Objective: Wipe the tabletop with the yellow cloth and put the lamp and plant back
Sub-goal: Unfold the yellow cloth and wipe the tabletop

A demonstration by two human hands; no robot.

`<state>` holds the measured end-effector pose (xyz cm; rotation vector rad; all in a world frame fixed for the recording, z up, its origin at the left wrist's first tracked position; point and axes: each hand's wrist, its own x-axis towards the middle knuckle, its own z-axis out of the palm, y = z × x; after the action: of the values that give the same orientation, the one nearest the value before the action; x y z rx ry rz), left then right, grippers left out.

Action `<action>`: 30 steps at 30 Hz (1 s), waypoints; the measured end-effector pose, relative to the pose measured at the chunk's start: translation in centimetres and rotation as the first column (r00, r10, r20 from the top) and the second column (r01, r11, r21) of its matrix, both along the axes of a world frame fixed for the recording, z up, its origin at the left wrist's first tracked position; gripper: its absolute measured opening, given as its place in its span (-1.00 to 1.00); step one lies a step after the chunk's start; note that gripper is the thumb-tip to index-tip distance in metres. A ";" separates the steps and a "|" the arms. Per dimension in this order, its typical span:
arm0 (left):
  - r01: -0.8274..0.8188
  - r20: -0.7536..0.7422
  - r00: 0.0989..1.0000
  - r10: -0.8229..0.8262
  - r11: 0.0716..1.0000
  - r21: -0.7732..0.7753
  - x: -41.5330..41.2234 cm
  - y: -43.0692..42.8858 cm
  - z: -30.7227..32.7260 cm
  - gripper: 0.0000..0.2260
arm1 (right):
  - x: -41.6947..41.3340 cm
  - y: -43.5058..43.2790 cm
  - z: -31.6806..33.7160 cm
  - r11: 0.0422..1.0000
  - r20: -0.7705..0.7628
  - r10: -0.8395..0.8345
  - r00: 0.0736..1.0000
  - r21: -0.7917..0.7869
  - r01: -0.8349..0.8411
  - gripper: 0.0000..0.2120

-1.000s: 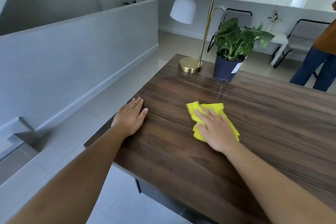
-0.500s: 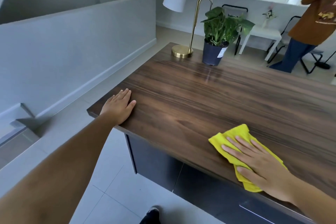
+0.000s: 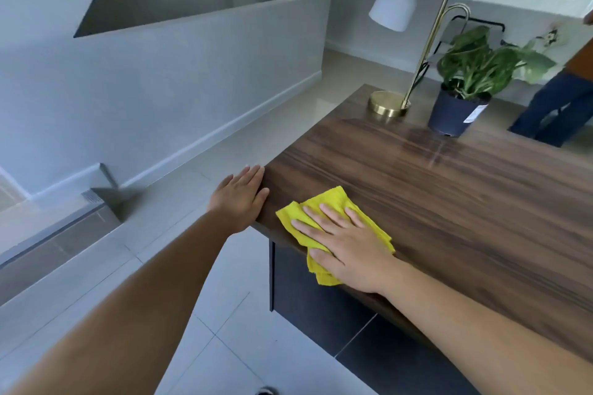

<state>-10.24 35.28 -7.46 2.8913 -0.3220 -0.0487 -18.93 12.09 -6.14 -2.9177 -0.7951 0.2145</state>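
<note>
A dark wood tabletop fills the right half of the view. My right hand lies flat, fingers spread, pressing the crumpled yellow cloth onto the table's near left corner; part of the cloth hangs over the front edge. My left hand rests flat on the table's left edge, just left of the cloth, holding nothing. At the far left corner stands a brass lamp with a white shade. Beside it on the right is a green plant in a dark pot.
A grey half wall runs along the left beyond a strip of tiled floor. Another person's legs in blue trousers stand past the table's far right. Dark cabinet fronts sit under the tabletop.
My right hand has slid the cloth leftward along the front edge to the near left corner, close to my left hand. The left hand has stayed at the left edge. The view has shifted.
</note>
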 end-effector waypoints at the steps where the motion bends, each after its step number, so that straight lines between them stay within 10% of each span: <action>1: -0.004 0.004 1.000 0.004 1.000 -0.016 0.1 0.5 -0.2 -0.52 | 1.9 1.6 -0.1 1.000 0.007 0.002 1.000 0.010 -0.002 -0.45; 8: 0.002 0.015 1.000 -0.001 1.000 -0.029 0.5 1.0 -0.8 -0.52 | 12.3 -2.8 -0.6 0.923 -0.020 -0.384 0.923 -0.011 0.384 -0.52; 14: 0.011 0.011 1.000 -0.010 0.999 -0.036 0.5 1.0 -0.6 -0.52 | 3.8 -10.0 -0.5 0.776 -0.039 -0.631 0.775 -0.039 0.630 -0.49; 23: 0.052 -0.030 0.998 -0.057 0.988 -0.147 0.9 1.9 -0.4 -0.54 | -1.5 3.7 0.5 0.999 -0.060 -0.036 0.998 0.008 0.036 -0.48; 30: 0.020 -0.025 0.999 -0.029 0.958 -0.287 1.3 3.4 -1.2 -0.49 | 9.1 7.0 0.2 0.999 -0.059 -0.033 0.998 0.039 0.035 -0.52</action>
<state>-8.90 38.64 -8.65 2.5962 -0.3299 -0.0436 -9.79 19.07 -5.98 -2.8711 -0.7317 0.2762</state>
